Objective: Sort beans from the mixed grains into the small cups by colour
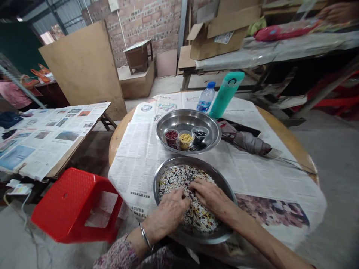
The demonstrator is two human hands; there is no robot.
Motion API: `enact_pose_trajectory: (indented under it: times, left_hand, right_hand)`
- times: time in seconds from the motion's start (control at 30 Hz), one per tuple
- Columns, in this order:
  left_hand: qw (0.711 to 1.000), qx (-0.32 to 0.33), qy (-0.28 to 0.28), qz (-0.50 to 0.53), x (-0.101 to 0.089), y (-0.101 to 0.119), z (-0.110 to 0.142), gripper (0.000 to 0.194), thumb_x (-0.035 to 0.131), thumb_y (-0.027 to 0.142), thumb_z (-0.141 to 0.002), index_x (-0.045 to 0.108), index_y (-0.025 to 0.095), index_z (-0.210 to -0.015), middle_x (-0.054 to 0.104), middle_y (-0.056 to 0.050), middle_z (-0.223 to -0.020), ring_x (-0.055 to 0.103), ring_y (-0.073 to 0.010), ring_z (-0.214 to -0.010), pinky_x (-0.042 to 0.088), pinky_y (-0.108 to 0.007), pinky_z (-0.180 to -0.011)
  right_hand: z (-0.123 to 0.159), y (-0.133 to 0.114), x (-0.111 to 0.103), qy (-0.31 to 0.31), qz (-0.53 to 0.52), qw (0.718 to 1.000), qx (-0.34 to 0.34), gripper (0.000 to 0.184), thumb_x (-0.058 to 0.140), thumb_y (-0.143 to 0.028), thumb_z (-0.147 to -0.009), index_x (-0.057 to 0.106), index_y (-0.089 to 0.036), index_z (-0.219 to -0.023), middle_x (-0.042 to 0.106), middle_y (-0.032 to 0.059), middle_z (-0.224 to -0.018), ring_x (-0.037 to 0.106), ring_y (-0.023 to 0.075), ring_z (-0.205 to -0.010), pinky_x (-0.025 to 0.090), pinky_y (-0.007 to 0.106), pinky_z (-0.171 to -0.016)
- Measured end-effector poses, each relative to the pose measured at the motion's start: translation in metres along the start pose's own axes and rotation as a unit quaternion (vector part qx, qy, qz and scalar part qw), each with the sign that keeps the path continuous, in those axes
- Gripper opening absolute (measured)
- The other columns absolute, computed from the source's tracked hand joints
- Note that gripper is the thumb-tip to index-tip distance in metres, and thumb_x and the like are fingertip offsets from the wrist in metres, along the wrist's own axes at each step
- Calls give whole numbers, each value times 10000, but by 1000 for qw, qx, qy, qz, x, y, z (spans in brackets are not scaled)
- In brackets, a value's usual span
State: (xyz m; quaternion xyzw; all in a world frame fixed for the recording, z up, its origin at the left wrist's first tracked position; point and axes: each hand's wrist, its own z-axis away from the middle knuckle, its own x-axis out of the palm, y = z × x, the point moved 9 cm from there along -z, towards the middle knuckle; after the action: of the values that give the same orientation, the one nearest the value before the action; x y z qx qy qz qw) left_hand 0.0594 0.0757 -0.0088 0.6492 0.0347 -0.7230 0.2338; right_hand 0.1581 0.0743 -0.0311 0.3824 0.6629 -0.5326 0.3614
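A steel basin (230, 192) in front of me holds a mix of white grains with dark, red and yellow beans (175, 175). My left hand (171, 210), with a silver bangle at its wrist, rests over the left part of the mix, its fingers curled down and closed. Opposite it, my right hand (209, 193) touches the grains near the middle, fingers bent and pressed together. Whatever lies in the fingertips is too small to make out. Behind stands a second steel basin (179, 118) with cups of red beans (171, 136), yellow beans (185, 140) and black beans (199, 135).
Newspaper (134, 149) covers the round table. A water bottle (206, 98), a teal flask (227, 95) and a folded umbrella (246, 142) lie or stand beyond the basins. A red stool (70, 201) is at the left. Another person's hand (339, 14) shows at upper right.
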Motion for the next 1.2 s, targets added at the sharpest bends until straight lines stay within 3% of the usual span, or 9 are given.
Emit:
enact_pose_trajectory:
  times: [0.17, 0.3, 0.4, 0.57, 0.7, 0.8, 0.9, 1.03, 1.2]
  left_hand:
    - [995, -40, 94, -7, -22, -30, -22, 222, 475, 37, -913, 562, 188, -1051, 545, -69, -1139, 538, -206, -1054, 528, -303, -835]
    - [985, -83, 154, 5, -32, -43, -18, 307, 588, 197, -925, 501, 207, -1219, 511, -104, -1276, 504, -248, -1150, 508, -410, -942]
    - [987, -102, 128, -2, -26, -40, -7, 589, 758, 347, -810, 446, 220, -1293, 496, -119, -1283, 500, -297, -1152, 516, -454, -915]
    - [996, -60, 28, 60, -8, -12, 5, 265, 638, 156, -884, 533, 233, -1116, 527, -59, -1127, 554, -209, -1042, 517, -320, -884]
    - [996, 41, -1, 74, 0, 24, -5, 309, 530, 107, -921, 509, 219, -1208, 525, -68, -1150, 566, -174, -979, 524, -277, -846]
    - [993, 112, 38, 0, 0, 43, -26, 249, 480, 142, -948, 553, 197, -1179, 535, -84, -1120, 538, -216, -1012, 523, -331, -835]
    - [988, 114, 82, -70, -6, 40, -51, 175, 467, 209, -970, 613, 182, -1063, 543, -102, -1144, 503, -258, -1088, 498, -411, -904]
    - [992, 68, 78, -79, -16, 10, -68, 189, 458, 122, -950, 609, 183, -1046, 553, -90, -1149, 520, -233, -1058, 505, -364, -877]
    - [997, -25, 79, 0, -22, -30, -43, 260, 426, 30, -935, 585, 204, -1044, 563, -43, -1054, 550, -167, -972, 505, -291, -857]
  right_hand:
    - [20, -28, -6, 28, -41, 997, -51, 342, 398, -19, -849, 662, -208, -957, 688, 54, -906, 654, 159, -838, 554, 282, -738]
    - [35, -30, -23, 115, 0, 993, -27, 382, 414, -62, -888, 671, -229, -1117, 692, 78, -1137, 643, 200, -1065, 562, 381, -911]
    - [47, -15, -33, 173, 28, 984, 23, 279, 485, -153, -921, 682, -221, -1105, 703, 80, -1124, 645, 226, -1052, 560, 421, -923]
    - [63, -2, -45, 272, -36, 960, 60, 207, 511, -163, -934, 670, -215, -1056, 717, 67, -1050, 667, 198, -993, 564, 375, -896]
    - [74, 5, -54, 353, -68, 926, 116, 218, 495, -175, -947, 654, -220, -1090, 702, 74, -1069, 663, 196, -1006, 550, 381, -915]
    - [76, 7, -54, 359, -76, 922, 125, 256, 465, -182, -955, 645, -231, -1130, 689, 77, -1099, 648, 207, -1040, 538, 395, -929]
    - [76, 9, -51, 349, -79, 924, 136, 286, 448, -196, -957, 636, -238, -1169, 679, 84, -1123, 638, 222, -1058, 525, 414, -946]
    - [73, 6, -48, 333, -66, 931, 133, 311, 441, -205, -955, 616, -229, -1211, 675, 97, -1142, 628, 234, -1073, 512, 430, -963]
    - [67, 5, -40, 285, -46, 949, 126, 319, 430, -222, -956, 605, -218, -1223, 685, 95, -1133, 629, 233, -1059, 513, 422, -956]
